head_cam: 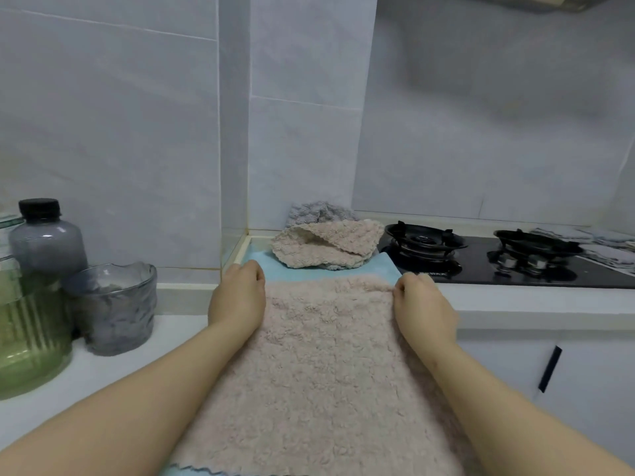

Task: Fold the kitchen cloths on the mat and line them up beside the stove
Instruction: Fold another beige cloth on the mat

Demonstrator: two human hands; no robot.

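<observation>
As hands pinch cloth, stove lettering blurred

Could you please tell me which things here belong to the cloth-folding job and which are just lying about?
Job: spread pink cloth, held by left hand and right hand; blue mat; crumpled pink cloth; grey cloth; stove.
Lying about: dark bottle; glass cup; green jar.

White counter along tiled wall. Left end — green ribbed jar, grey textured glass cup just beside it, grey bottle with black cap behind both. Middle: light blue mat flat on the counter, reaching its back corner, largely under a pink cloth. Just right of the mat — black glass stove, two burners, set in the counter
</observation>
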